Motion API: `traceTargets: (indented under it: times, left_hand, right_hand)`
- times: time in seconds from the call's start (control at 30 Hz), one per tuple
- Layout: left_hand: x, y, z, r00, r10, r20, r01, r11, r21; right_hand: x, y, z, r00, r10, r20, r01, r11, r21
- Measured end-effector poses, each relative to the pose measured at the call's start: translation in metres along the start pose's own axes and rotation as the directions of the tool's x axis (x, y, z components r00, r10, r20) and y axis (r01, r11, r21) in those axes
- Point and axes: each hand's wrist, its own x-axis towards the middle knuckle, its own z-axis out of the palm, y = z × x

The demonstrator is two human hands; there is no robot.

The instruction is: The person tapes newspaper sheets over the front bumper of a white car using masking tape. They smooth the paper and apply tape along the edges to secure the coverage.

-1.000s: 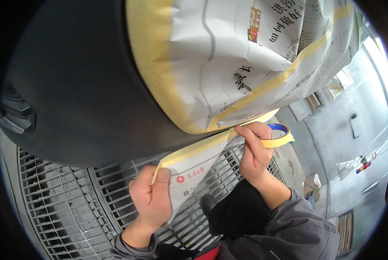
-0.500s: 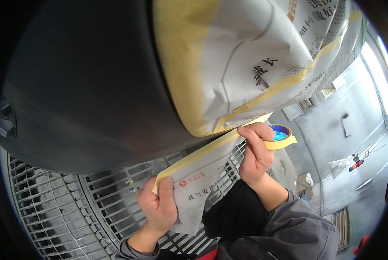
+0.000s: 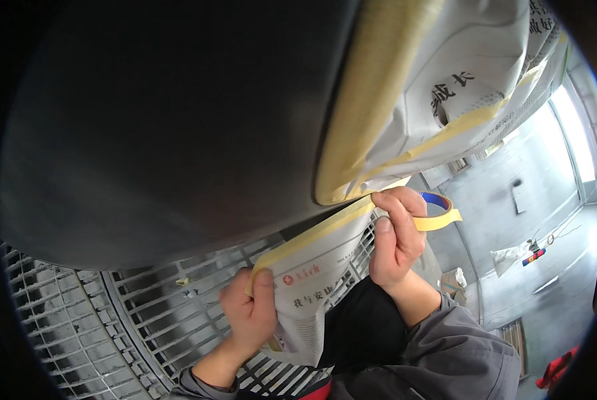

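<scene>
A newspaper sheet point(image 3: 306, 283) with yellow masking tape along its upper edge is stretched between my hands. My left hand point(image 3: 248, 313) pinches the lower left end of that edge, thumb on top. Higher up, my right hand point(image 3: 398, 243) is closed on the other end, close under the corner of a large dark, smooth panel point(image 3: 172, 133). A roll of yellow masking tape point(image 3: 438, 223) with a blue inner core sits at the right hand's outer side, its finger side partly hidden. Newspaper covering point(image 3: 412, 127), bordered with yellow tape, wraps the part right of the panel.
Metal floor grating point(image 3: 148, 300) lies below the panel. Farther right are a grey wall point(image 3: 472, 260), a carton point(image 3: 453, 283), a hanging white bag point(image 3: 510, 262) and a red object point(image 3: 557, 369) at the lower edge.
The panel's taped corner now appears farther right in the picture. Both hands keep their hold on the sheet and have shifted slightly right, and the sheet's lower part hangs more folded.
</scene>
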Motion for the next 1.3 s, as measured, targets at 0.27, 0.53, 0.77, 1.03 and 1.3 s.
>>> traceTargets:
  times: [0.27,0.53,0.77,1.03,1.3]
  left_hand:
    - [0.015,-0.01,0.002,1.0,-0.013,0.019,0.014,1.0,-0.002]
    - [0.01,-0.018,0.007,0.997,-0.036,0.064,0.038,0.999,-0.038]
    - [0.011,-0.022,0.016,0.988,-0.089,0.123,0.09,0.996,-0.005]
    - [0.003,-0.035,0.029,0.989,-0.077,0.126,0.082,0.996,-0.035]
    - [0.011,-0.032,0.028,0.99,-0.067,0.128,0.071,0.997,-0.026]
  right_hand:
    - [-0.003,0.005,-0.004,0.998,-0.051,0.024,0.052,0.998,-0.026]
    - [0.006,0.005,-0.009,0.988,-0.128,0.089,0.136,0.987,-0.087]
    - [0.017,0.009,-0.017,0.962,-0.226,0.155,0.246,0.961,-0.124]
    - [0.026,0.012,-0.027,0.932,-0.259,0.252,0.291,0.951,-0.1]
    - [0.043,0.008,-0.034,0.879,-0.321,0.352,0.388,0.911,-0.139]
